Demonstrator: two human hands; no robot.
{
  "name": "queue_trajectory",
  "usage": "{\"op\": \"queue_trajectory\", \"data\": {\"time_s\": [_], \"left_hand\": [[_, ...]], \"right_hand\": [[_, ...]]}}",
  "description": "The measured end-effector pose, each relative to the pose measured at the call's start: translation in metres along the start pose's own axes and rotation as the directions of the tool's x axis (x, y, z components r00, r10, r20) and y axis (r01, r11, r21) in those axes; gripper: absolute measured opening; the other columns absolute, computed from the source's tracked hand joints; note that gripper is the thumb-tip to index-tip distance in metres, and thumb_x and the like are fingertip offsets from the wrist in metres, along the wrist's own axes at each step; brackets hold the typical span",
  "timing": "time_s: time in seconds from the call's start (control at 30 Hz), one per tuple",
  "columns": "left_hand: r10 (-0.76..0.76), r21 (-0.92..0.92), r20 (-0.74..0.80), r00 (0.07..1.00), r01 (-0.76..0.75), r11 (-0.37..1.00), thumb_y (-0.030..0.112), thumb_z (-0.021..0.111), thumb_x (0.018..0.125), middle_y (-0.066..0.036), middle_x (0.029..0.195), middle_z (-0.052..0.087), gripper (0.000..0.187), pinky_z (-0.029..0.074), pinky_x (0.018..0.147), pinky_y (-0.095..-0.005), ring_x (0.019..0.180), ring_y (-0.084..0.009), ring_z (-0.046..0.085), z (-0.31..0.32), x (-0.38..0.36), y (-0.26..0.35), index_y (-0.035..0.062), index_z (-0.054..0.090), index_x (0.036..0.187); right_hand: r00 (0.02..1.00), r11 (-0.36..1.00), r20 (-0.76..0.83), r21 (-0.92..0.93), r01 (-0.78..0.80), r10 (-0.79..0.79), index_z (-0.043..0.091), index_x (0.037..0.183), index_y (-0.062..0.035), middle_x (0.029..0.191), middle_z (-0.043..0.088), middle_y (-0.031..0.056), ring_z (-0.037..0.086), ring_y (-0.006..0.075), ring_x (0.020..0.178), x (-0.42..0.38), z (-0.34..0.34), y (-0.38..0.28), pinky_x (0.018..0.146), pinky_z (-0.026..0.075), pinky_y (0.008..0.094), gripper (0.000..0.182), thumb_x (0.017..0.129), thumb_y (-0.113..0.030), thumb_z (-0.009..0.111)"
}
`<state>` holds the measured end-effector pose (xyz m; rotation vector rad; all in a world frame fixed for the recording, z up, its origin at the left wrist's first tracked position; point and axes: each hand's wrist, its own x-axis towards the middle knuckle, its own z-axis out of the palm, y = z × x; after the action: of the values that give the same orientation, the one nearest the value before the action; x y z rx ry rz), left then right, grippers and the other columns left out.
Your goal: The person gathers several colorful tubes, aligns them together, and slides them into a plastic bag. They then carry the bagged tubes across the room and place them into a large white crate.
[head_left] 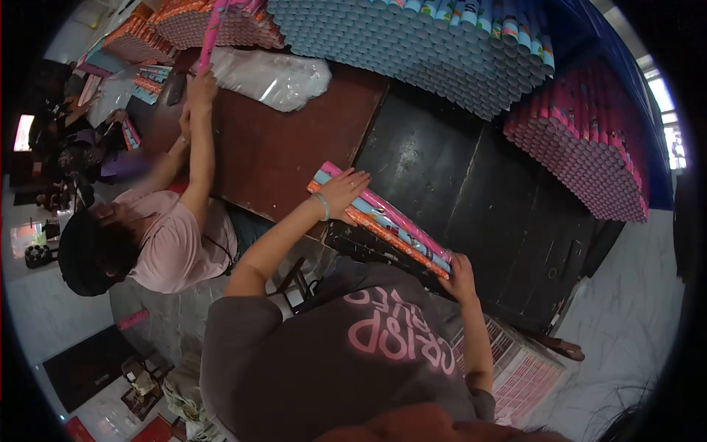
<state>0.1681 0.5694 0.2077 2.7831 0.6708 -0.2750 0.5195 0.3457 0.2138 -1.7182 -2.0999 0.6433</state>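
A bundle of wrapping-paper rolls (390, 225), pink, light blue and orange, lies slanted across the near edge of the tables. My left hand (342, 193), with a bracelet on the wrist, rests over the bundle's far end, fingers spread across the rolls. My right hand (460, 276) grips the bundle's near end, just in front of my grey shirt.
A co-worker in a pink shirt (173, 243) sits at left, hand raised on a pink roll (212, 33). A clear plastic bag (272, 77) lies on the brown table (280, 155), which adjoins a black table (479, 184). Stacked blue rolls (442, 51), pink rolls (589, 147) and orange rolls (184, 22) line the back. A white crate (526, 368) stands at lower right.
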Motion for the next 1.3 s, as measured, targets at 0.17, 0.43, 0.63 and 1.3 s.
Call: {"op": "queue_trajectory", "data": {"time_s": [0.17,0.43,0.63,1.3], "left_hand": [[0.105,-0.051,-0.219,0.97,-0.119,0.992,0.058,0.062,0.065,-0.02,0.136,0.035,0.09,0.02,0.108,-0.0409,0.128,-0.0289,0.032,0.01,0.017,0.015,-0.0058,0.04,0.124],[0.102,-0.055,-0.245,0.964,-0.119,0.991,0.056,0.064,0.064,-0.019,0.136,0.035,0.089,0.022,0.108,-0.0408,0.128,-0.0287,0.032,0.01,0.019,0.016,-0.0055,0.041,0.123],[0.048,-0.118,-0.207,0.977,-0.074,0.99,0.056,0.066,0.063,-0.019,0.136,0.035,0.089,0.022,0.108,-0.0408,0.128,-0.0293,0.031,0.005,0.021,0.02,-0.0052,0.041,0.123],[0.162,-0.05,-0.13,0.978,-0.169,0.984,0.053,0.071,0.058,-0.018,0.136,0.034,0.091,0.022,0.108,-0.04,0.129,-0.0285,0.031,0.001,0.034,0.041,-0.0048,0.041,0.121]], "right_hand": [[1.0,1.0,0.016,-0.006,-0.024,0.024,0.049,0.111,-0.0004,0.109,0.051,0.0172,0.049,0.035,0.102,0.008,-0.005,0.006,0.089,0.041,0.0415,0.062,0.055,-0.013,0.073],[0.967,0.975,-0.128,-0.017,-0.223,0.219,0.056,0.11,-0.0029,0.118,0.049,0.0131,0.044,0.0288,0.111,0.006,-0.009,-0.012,0.094,0.034,0.0392,0.057,0.061,-0.029,0.072],[0.542,0.675,-0.439,0.631,-0.382,0.717,0.067,0.091,-0.0033,0.108,0.059,0.0073,0.052,0.0178,0.102,-0.013,0.055,0.018,0.086,0.041,0.029,0.015,0.08,-0.013,0.065],[0.213,0.198,-0.194,0.98,0.002,0.958,0.062,0.089,-0.0025,0.078,0.062,0.0019,0.056,0.0071,0.067,-0.141,0.032,0.047,0.06,0.044,0.02,0.013,0.088,-0.015,0.058]]}}
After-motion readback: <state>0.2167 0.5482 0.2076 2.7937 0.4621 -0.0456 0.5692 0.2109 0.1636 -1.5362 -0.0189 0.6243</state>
